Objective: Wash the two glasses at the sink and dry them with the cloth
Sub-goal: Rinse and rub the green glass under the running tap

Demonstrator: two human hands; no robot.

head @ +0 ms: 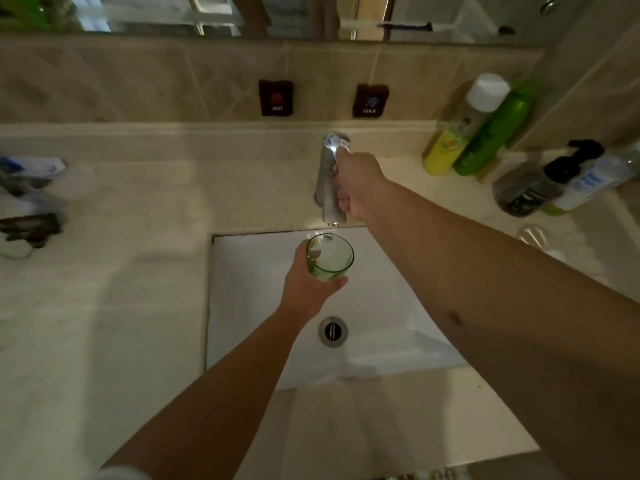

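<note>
Green glass (329,257) held under the tap (330,178) in the left hand (308,285) grip, right hand (358,185) clasping the tap

A pale green tint is shown by the clear drinking glass (329,257); the rectangular ceramic sink basin (263,306) is white, the veined stone countertop (104,289) cream.

Beige tiled wall (173,77) at 12 o'clock, mirror (242,15) above it along top edge. Two dark labels on the tile: HOT label (276,98), COLD label (370,100) just right of it. Pale marble-look countertop (104,271) fills 9 o'clock and the bottom. Bottles (485,133) cluster at 2 o'clock in the corner. Blurred clutter (31,202) at 9 o'clock. Dim, warm light.
</note>
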